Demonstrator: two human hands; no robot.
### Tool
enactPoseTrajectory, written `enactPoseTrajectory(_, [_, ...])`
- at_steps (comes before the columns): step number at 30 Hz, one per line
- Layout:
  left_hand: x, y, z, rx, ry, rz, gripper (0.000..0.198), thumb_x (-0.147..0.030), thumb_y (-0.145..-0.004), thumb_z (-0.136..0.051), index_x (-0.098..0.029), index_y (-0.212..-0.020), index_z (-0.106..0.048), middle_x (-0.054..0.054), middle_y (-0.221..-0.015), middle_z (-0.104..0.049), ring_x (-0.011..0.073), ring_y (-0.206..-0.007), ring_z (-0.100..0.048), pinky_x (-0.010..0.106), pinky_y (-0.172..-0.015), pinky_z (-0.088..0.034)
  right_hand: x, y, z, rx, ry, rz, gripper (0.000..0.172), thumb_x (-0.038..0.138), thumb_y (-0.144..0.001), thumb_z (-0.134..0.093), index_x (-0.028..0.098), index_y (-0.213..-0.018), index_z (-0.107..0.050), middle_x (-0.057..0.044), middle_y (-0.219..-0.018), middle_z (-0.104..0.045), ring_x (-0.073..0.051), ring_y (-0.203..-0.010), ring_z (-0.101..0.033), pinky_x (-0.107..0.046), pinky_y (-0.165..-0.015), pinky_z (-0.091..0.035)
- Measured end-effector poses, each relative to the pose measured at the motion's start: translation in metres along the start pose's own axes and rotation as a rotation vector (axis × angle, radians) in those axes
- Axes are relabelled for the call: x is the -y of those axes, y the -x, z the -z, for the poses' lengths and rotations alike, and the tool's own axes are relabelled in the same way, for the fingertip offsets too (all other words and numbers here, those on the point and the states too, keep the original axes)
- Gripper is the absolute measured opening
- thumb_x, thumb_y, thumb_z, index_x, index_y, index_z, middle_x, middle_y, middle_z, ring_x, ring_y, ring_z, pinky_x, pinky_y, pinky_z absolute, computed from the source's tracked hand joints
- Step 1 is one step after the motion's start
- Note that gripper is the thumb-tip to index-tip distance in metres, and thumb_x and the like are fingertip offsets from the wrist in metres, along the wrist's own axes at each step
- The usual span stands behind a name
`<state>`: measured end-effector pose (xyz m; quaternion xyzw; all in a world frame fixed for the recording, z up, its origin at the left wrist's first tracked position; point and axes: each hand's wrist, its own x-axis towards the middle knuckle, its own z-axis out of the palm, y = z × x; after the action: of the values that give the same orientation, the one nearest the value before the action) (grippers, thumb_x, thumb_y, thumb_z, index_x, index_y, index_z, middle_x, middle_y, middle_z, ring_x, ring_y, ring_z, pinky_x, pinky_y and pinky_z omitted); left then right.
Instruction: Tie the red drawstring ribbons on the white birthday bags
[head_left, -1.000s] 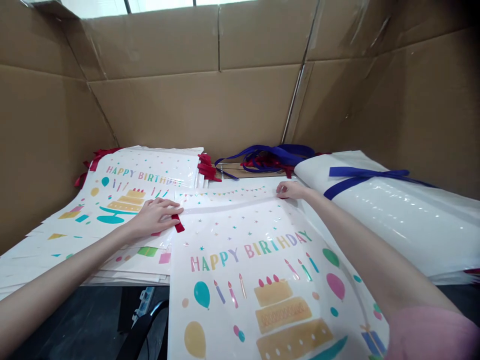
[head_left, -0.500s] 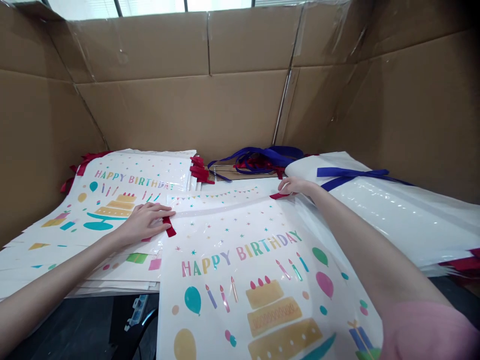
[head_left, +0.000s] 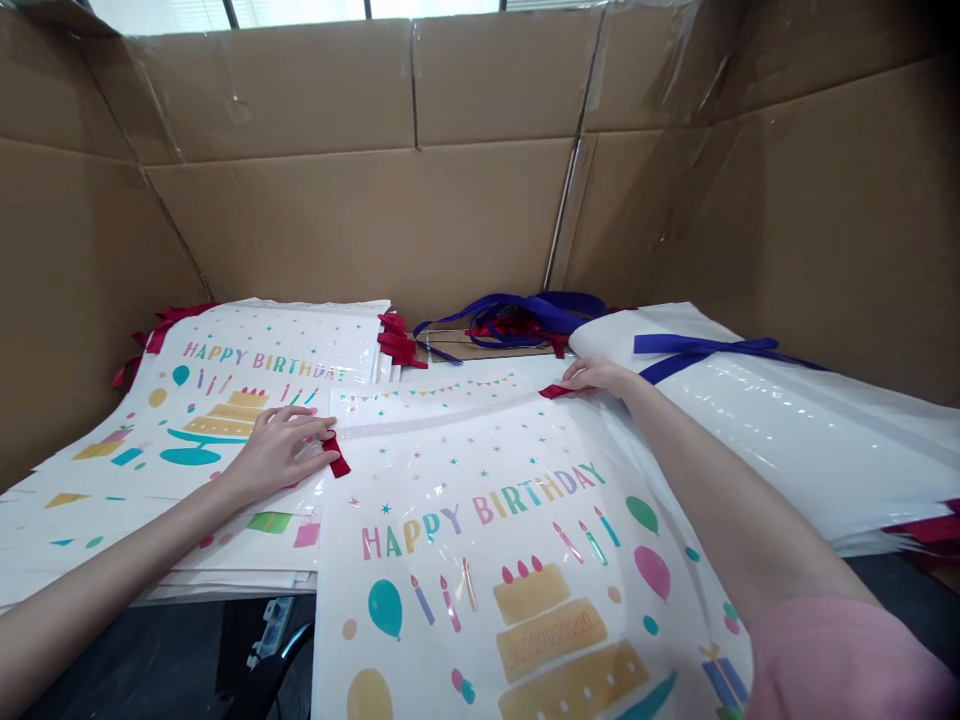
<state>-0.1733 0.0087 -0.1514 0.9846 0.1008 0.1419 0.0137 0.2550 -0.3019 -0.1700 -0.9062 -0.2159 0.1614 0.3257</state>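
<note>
A glossy white "HAPPY BIRTHDAY" bag [head_left: 495, 530] printed with a cake and balloons lies flat in front of me. My left hand [head_left: 281, 450] pinches the red ribbon end [head_left: 335, 457] at the bag's top left corner. Over at the top right corner, my right hand [head_left: 600, 377] pinches the other red ribbon end [head_left: 555, 391]. Both hands rest on the bag's folded top edge.
A stack of the same birthday bags [head_left: 225, 400] with red ribbons lies to the left. White bags tied with a blue ribbon [head_left: 705, 348] lie to the right. Loose blue and red ribbons [head_left: 517, 318] sit at the back. Cardboard walls [head_left: 375, 200] enclose the space.
Both hands have stayed on the ribbon ends at the bag's top corners. The view has shifted slightly, so everything sits a little further left in the picture.
</note>
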Motion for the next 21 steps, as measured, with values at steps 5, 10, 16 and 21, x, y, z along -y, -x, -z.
enactPoseTrajectory(5, [0.001,0.0,-0.001,0.013,0.019,0.017,0.042,-0.063,-0.081,-0.049,-0.028,-0.099,-0.067,0.003,-0.117,-0.065,0.0306,-0.117,-0.047,0.048,-0.098,-0.03,0.002,0.007,0.001,0.069,-0.124,-0.08,0.024,0.027,-0.059,-0.081,0.016,-0.066,-0.061,0.0,-0.053,-0.058,-0.011,-0.051,-0.052,-0.022,-0.05,-0.043])
enactPoseTrajectory(10, [0.003,0.001,-0.004,0.017,0.0,0.022,0.042,-0.062,-0.082,-0.047,-0.03,-0.105,-0.063,0.001,-0.12,-0.063,0.029,-0.115,-0.048,0.047,-0.098,-0.03,0.001,0.006,0.0,0.067,-0.131,-0.051,0.027,0.03,-0.059,-0.082,0.016,-0.065,-0.06,-0.004,-0.06,-0.063,-0.009,-0.049,-0.05,-0.022,-0.049,-0.042])
enactPoseTrajectory(16, [0.007,0.002,-0.007,0.024,-0.001,0.017,0.042,-0.059,-0.084,-0.048,-0.031,-0.112,-0.062,0.003,-0.111,-0.067,0.0293,-0.115,-0.048,0.046,-0.096,-0.029,-0.008,-0.007,-0.004,0.032,-0.08,-0.051,0.025,0.031,-0.062,-0.08,0.016,-0.066,-0.061,-0.005,-0.06,-0.065,-0.009,-0.046,-0.048,-0.021,-0.044,-0.04])
enactPoseTrajectory(21, [0.01,0.002,-0.009,0.019,0.007,0.017,0.043,-0.06,-0.084,-0.047,-0.031,-0.11,-0.063,0.003,-0.108,-0.067,0.0287,-0.114,-0.049,0.045,-0.096,-0.029,-0.012,-0.018,-0.008,-0.09,0.047,-0.061,0.024,0.029,-0.061,-0.081,0.015,-0.068,-0.062,-0.005,-0.058,-0.064,-0.01,-0.048,-0.052,-0.022,-0.048,-0.044])
